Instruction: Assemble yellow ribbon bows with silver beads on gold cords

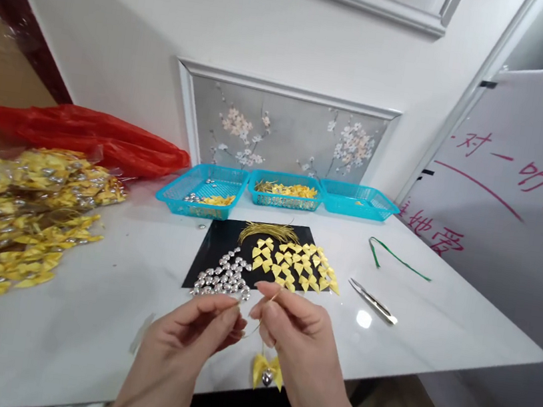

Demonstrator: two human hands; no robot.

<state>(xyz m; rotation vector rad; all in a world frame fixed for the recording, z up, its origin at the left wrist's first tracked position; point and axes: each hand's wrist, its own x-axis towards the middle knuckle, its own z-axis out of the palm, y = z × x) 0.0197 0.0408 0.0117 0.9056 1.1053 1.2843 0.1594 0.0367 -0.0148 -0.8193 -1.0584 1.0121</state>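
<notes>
My left hand and my right hand are close together above the table's front edge, fingers pinched on a thin gold cord. Below them hangs a yellow ribbon bow with a silver bead at its middle. Beyond the hands lies a black mat. Silver beads are heaped on its left, rows of yellow bows lie on its right, and a bundle of gold cords rests at its back. The fingertips partly hide the cord.
Three blue baskets stand along the wall, holding bows, beads and cords. On the right lie thread snips and a green cord. Piled finished bow pieces and a red plastic bag occupy the left. A whiteboard stands right.
</notes>
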